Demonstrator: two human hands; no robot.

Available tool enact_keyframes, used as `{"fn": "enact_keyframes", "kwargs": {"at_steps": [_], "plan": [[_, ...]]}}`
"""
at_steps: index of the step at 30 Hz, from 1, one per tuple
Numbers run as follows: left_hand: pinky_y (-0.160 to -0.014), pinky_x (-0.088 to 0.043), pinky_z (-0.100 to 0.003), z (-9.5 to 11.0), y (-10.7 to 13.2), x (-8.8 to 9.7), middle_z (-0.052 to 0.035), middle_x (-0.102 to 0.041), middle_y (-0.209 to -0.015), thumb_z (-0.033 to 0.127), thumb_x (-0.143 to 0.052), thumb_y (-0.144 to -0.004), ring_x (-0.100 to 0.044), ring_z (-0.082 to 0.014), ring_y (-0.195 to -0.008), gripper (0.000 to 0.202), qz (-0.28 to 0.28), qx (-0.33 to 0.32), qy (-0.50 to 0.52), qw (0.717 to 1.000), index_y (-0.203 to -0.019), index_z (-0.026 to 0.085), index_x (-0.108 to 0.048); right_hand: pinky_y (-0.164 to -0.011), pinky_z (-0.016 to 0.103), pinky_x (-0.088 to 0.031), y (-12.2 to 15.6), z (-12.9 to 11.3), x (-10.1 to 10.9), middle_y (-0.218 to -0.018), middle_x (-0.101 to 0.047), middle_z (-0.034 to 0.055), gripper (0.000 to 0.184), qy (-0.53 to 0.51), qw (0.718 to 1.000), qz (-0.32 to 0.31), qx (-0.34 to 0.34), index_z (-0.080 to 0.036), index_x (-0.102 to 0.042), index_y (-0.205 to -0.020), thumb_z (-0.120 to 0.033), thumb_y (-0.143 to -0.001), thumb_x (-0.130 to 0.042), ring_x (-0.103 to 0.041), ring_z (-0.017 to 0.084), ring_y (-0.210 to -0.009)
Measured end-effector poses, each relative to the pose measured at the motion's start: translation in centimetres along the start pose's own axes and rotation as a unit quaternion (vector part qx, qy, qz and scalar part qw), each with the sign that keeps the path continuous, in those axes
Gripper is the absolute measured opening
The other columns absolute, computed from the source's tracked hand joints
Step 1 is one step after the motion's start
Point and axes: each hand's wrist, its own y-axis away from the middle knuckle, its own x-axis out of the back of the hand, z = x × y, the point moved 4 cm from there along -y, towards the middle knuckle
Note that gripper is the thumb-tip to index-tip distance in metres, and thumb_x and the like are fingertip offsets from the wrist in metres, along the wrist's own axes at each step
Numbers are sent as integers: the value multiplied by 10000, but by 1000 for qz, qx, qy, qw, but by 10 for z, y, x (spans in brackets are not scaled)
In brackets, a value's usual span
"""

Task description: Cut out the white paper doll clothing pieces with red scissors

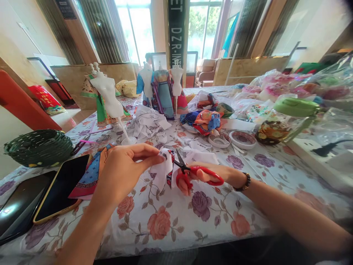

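Note:
My left hand pinches a small white-backed strip with a dark and red patterned edge, held just above the table. Close on its right, my right hand is closed around a pair of red-handled scissors. Their dark blades are parted and point up and away, beside the strip's patterned edge. Whether the blades touch the strip I cannot tell. Beneath my left forearm lies a piece of blue and pink printed fabric, partly covered by the arm.
Two phones and a green woven basket are at the left. White mini mannequins, several dressed, stand behind white scraps. Colourful fabric, tape rolls, a green-lidded jar and a power strip are on the right.

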Motion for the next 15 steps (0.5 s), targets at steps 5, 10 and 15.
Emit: {"fn": "enact_keyframes", "kwargs": {"at_steps": [5,10,15], "plan": [[-823,-521,-369,3,-5,10,31,-776,-873,469,-714,-740,-685,-247,-869,181,50,-40,-65,996,-843,334,-777,-670,320,-435,2,-9,5,-774,-611,49,607,20,1000,18,-8,-187,-547,-736,-758,-844,-371,-551,174,-698],[-821,-491,-282,28,-8,15,40,-756,-924,258,-587,-861,-668,-171,-860,186,50,-219,-119,967,-889,313,-763,-617,289,-445,7,-9,11,-655,-602,15,643,46,999,19,-20,-175,-600,-737,-765,-845,-369,-521,149,-622],[-787,-470,-239,46,-16,12,33,-750,-896,210,-533,-871,-663,-151,-833,232,-23,-305,-165,938,-877,286,-752,-620,290,-466,14,-15,17,-655,-615,19,635,88,995,37,-41,-188,-602,-745,-756,-863,-344,-557,161,-660]]}}
